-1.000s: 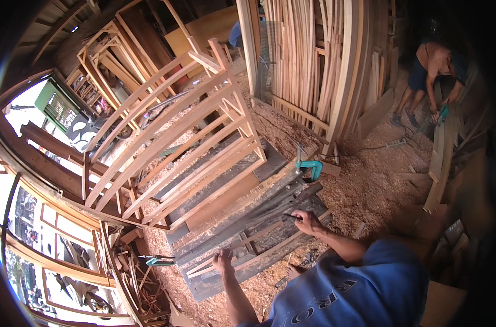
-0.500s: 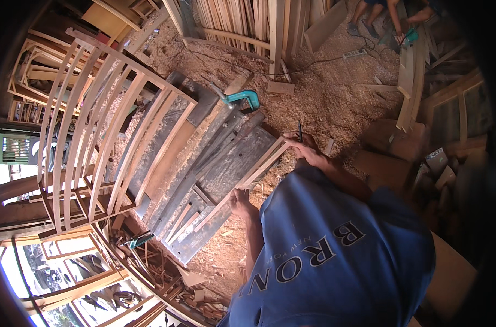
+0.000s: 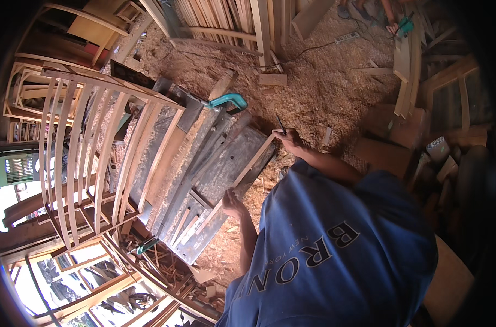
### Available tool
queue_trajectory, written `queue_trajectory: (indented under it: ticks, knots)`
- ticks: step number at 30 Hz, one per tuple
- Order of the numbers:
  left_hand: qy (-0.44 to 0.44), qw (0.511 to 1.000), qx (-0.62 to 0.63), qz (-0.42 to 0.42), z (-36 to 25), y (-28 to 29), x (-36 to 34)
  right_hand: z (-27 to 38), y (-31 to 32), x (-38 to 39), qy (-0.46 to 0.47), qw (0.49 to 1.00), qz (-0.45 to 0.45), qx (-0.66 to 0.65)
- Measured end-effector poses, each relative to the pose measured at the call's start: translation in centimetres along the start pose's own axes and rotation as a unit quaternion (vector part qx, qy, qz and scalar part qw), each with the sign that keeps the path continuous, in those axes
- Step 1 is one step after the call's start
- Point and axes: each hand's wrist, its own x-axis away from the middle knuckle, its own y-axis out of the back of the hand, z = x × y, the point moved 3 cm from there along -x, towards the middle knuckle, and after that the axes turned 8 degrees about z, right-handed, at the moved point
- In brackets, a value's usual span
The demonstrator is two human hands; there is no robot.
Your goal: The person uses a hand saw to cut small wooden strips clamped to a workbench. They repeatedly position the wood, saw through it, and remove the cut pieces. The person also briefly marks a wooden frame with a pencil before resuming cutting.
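Right hand (image 3: 289,140) clenches a dark pen (image 3: 280,125) and a wooden strip's (image 3: 253,165) end; left hand (image 3: 233,205) pinches it lower, along the counter (image 3: 218,165). Beyond: teal clamp (image 3: 230,100), slatted frame (image 3: 137,133).

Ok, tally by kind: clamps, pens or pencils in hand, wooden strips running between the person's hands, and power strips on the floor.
Clamps, teal: 2
Pen or pencil, in the right hand: 1
Wooden strip, between left hand and right: 1
Power strip: 1
Total: 5
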Motion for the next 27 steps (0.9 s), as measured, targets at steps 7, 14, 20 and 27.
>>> queue_trajectory:
  ticks: [7,14,20,27]
  knots:
    - [0.022,0.984,-0.177,0.019,1.6,1.1,-1.0,0.5,-0.7,1.0,-0.042,0.998,-0.021,0.038]
    - [-0.055,0.972,-0.221,0.050,0.3,1.3,-1.5,0.7,-1.4,0.6,0.000,1.000,0.004,-0.001]
    - [-0.086,0.969,-0.216,0.086,-1.1,1.3,-1.4,2.7,-1.4,1.0,-0.024,0.966,-0.010,0.259]
    - [-0.094,0.921,-0.373,0.066,-2.3,0.4,-0.4,5.4,-2.3,1.9,-0.005,0.891,-0.023,0.454]
